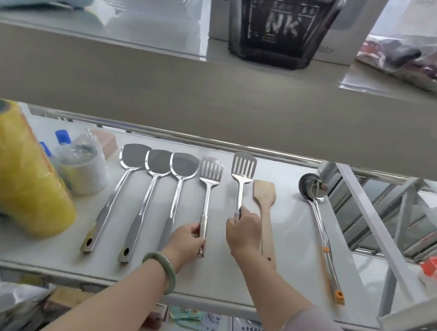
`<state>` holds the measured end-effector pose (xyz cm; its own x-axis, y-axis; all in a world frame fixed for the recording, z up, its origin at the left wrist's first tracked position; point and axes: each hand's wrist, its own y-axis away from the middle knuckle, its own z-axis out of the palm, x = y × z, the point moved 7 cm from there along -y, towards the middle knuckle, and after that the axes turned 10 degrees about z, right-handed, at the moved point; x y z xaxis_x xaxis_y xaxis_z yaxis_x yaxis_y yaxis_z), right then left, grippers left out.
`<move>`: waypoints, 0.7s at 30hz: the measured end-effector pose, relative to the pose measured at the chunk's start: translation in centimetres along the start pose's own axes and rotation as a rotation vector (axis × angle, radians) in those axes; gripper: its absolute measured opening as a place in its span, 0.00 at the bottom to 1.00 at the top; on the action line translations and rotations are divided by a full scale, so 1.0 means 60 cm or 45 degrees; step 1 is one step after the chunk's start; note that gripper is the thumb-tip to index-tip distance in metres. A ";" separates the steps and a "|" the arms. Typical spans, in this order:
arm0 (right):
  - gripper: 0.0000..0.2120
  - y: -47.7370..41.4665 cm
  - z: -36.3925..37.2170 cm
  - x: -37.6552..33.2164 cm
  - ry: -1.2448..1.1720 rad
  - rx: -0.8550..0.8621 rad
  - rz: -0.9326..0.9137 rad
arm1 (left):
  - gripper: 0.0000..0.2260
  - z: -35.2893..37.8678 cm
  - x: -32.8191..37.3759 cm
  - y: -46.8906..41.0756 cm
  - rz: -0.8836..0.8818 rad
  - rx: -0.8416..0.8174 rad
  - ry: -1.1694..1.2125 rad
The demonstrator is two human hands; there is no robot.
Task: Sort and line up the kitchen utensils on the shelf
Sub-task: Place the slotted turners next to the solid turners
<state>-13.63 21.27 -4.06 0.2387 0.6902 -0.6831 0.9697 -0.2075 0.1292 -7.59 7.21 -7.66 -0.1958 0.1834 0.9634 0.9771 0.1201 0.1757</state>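
- Left hand (187,239) pinches the handle of one slotted turner (207,191), lying flat on the shelf (291,252).
- Right hand (243,231) pinches the second slotted turner (242,178), head set further back than its twin.
- Risk: sliding either sideways may knock the solid turner (178,185) just left of the left grip, upsetting that row.
- Risk: wooden spatula (265,204) lies touching the right grip; likely to be nudged.
- Ladle (318,223) well right, unsorted. Yellow roll (16,172) crowds the far left.
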 end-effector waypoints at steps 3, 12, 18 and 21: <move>0.05 0.000 0.014 0.012 0.079 -0.033 0.063 | 0.12 -0.008 0.001 0.000 0.024 0.064 -0.294; 0.12 0.009 0.034 0.028 0.220 -0.040 0.020 | 0.16 0.002 0.008 0.011 0.029 0.077 -0.933; 0.16 0.009 0.039 0.032 0.247 -0.050 0.011 | 0.20 0.006 0.010 0.008 0.037 0.036 -1.027; 0.21 0.001 0.015 0.033 0.223 -0.012 -0.013 | 0.28 0.013 0.027 0.005 0.135 0.016 -1.142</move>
<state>-13.15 21.99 -6.04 0.2334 0.8025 -0.5491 0.9724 -0.1937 0.1303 -7.69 8.31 -6.23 -0.1014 0.8855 0.4535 0.9938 0.0690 0.0875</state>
